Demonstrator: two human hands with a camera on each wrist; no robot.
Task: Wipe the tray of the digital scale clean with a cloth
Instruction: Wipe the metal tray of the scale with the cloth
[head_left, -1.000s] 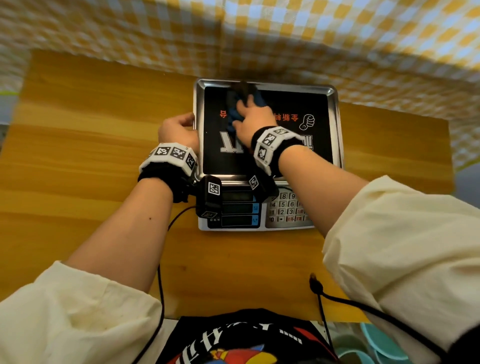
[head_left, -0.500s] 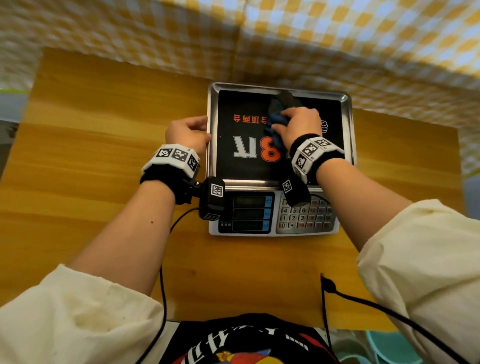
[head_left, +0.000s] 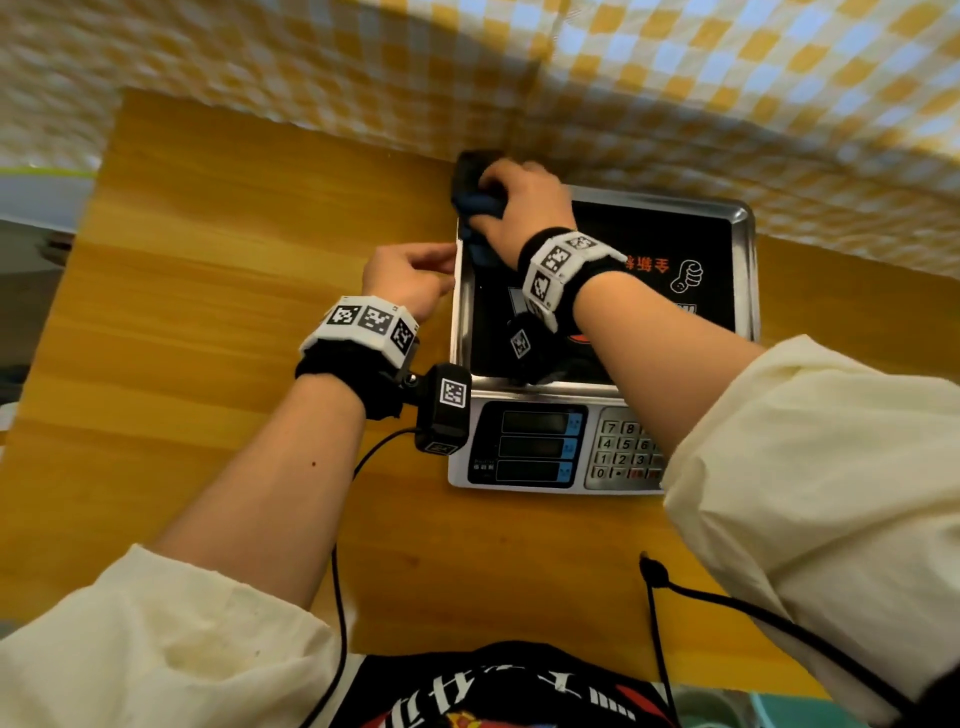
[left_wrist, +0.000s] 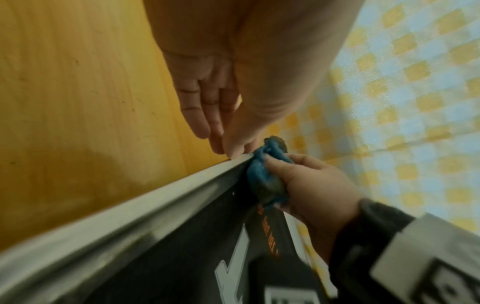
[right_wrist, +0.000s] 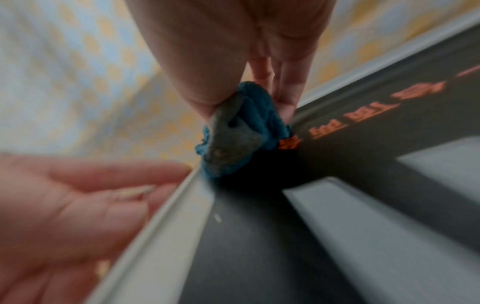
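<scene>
Keypad (head_left: 626, 451) and display panel sit nearest on the digital scale (head_left: 524, 447), and beyond them the steel tray (head_left: 744, 270) shows its black printed mat. The left hand (head_left: 410, 278) rests with fingers straight against the tray's left rim, bracing it. Farther off, the right hand (head_left: 519, 208) clamps a bunched blue cloth (head_left: 475, 205) at the far left corner; wiping looks under way, with no way to judge how much remains.

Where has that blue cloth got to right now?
In the head view the blue cloth is bunched in the right hand at the tray's far-left corner, just beyond the left hand's fingertips on the left rim.
</scene>
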